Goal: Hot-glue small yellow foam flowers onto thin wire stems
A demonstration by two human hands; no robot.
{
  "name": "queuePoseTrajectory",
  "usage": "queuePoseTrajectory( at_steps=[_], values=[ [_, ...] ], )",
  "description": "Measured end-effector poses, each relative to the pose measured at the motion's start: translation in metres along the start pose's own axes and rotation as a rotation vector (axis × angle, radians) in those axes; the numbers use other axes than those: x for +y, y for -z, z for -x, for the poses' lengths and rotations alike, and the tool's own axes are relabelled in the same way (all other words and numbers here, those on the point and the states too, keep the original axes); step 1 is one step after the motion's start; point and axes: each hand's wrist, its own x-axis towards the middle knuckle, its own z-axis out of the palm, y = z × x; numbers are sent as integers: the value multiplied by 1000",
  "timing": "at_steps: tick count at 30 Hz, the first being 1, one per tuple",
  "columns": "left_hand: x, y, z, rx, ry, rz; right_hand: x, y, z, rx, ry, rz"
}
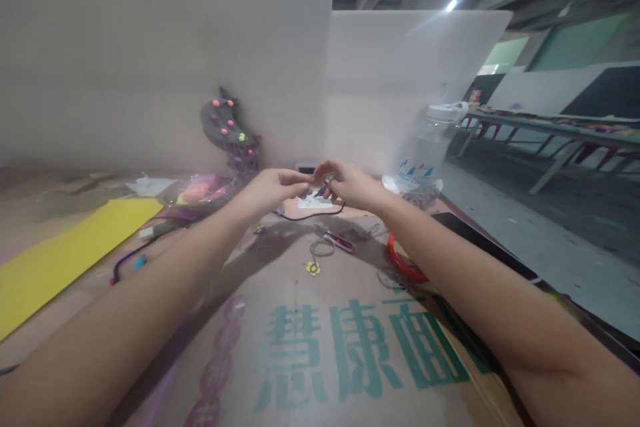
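Observation:
Both my hands meet above the far part of the cardboard. My left hand is closed, fingertips pinched together close to the right fingers; what they hold, if anything, is too small to make out. My right hand is curled around a small dark pointed tool whose tip points down and left. Behind and below the fingers lies a white card, partly covered by them. A dark cord runs in front of it. Closer to me are a yellow flower on a grey cord and a purple-handled tool.
On the left are a yellow sheet and a plastic-wrapped pink bundle. A dark stand with coloured balls leans at the back. To the right stand a clear bottle and a red ring. Pale panels rise behind.

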Motion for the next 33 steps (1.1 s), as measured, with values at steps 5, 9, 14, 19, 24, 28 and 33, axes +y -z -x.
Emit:
queuePoseTrajectory(
  at_steps=[5,9,14,19,24,28,33],
  values=[
    [12,4,3,140,-44,47,14,-12,-1,-129,13,91],
    [24,9,8,225,-94,128,25,-16,-4,-224,-35,188],
    [19,13,5,247,-89,85,27,-9,-6,-200,-21,161],
    [-3,-5,-1,81,13,78,8,-3,-2,-136,2,64],
    [-11,-22,-1,-70,50,165,-4,-2,0,-46,35,-34],
    [1,-17,3,6,-26,4,0,1,-2,-14,11,4],
    [10,-4,4,144,-69,36,10,-1,0,-239,17,-57]
  ],
)
